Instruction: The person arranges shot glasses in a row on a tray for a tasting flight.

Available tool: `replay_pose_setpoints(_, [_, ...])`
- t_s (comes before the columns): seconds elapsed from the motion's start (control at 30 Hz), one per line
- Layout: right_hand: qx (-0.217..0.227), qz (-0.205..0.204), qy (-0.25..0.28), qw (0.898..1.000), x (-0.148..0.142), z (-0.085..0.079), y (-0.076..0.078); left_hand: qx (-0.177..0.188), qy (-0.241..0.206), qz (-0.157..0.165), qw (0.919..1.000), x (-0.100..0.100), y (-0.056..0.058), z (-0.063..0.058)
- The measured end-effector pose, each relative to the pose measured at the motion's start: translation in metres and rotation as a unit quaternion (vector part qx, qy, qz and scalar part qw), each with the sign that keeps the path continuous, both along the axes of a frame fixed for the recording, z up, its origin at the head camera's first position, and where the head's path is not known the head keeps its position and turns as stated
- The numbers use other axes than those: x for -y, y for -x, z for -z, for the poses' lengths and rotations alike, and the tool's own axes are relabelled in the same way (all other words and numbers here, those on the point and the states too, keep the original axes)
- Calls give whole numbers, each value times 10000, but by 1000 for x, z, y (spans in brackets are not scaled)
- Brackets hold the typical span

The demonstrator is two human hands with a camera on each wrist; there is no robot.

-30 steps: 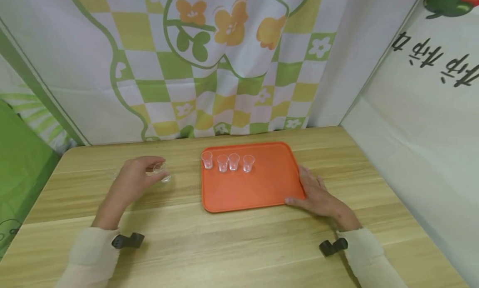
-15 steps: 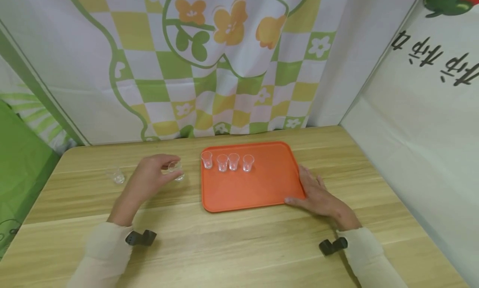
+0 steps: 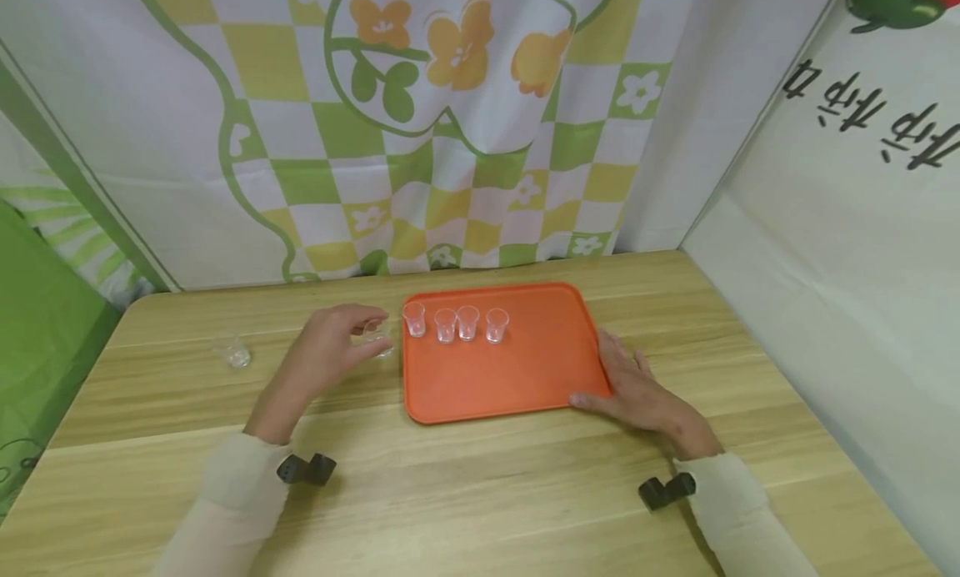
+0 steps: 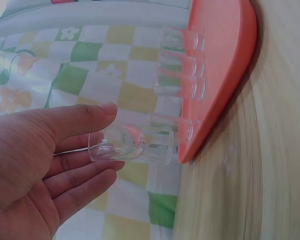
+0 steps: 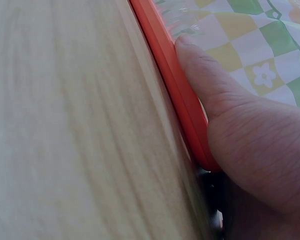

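In the head view, my left hand [image 3: 333, 343] pinches a small clear shot glass [image 4: 157, 145] between thumb and fingers. It is just left of the orange tray [image 3: 510, 381]. The left wrist view shows that glass apart from the tray's edge. Several more clear shot glasses [image 3: 468, 323] stand in a row along the tray's back left part. My right hand [image 3: 637, 389] rests at the tray's near right corner. Its thumb lies along the near rim and its fingers extend by the right side, as the right wrist view [image 5: 255, 130] partly shows.
One more clear glass [image 3: 238, 356] is on the wooden table [image 3: 465, 494] to the left, behind my left forearm. A patterned curtain [image 3: 465, 202] hangs at the table's back edge. A white panel [image 3: 840, 252] borders the right side.
My left hand has carried its shot glass rightward, close to the tray's left edge. The glass left on the table has come fully into sight. The right hand and tray stay put.
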State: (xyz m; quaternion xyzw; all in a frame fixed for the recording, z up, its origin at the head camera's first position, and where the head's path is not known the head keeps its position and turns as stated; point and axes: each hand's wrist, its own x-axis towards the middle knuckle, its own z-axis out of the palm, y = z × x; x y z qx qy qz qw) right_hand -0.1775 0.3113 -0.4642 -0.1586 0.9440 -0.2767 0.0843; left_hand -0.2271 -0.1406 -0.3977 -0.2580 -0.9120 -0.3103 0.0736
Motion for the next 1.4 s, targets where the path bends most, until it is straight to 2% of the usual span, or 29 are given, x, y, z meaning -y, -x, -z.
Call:
replay_pose_setpoints(0.3, [-38, -26, 27, 10000, 0, 0, 1, -4, -159, 209, 9997, -22, 1, 0])
replay_pose_setpoints(0.73, [-22, 8, 18, 10000, -1, 0, 0, -174, 25, 531, 9984, -54, 5, -2])
replay_pose_setpoints(1.07, [24, 18, -34, 10000, -1, 2, 1, -20, 15, 862, 9963, -79, 11, 4])
replay_pose_setpoints(1.27, [51, 19, -22, 10000, 0, 1, 0, -174, -67, 1069, 9941, -95, 12, 8])
replay_pose_setpoints(1.4, [69, 32, -15, 10000, -1, 0, 0, -290, 53, 1130, 9932, -107, 12, 9])
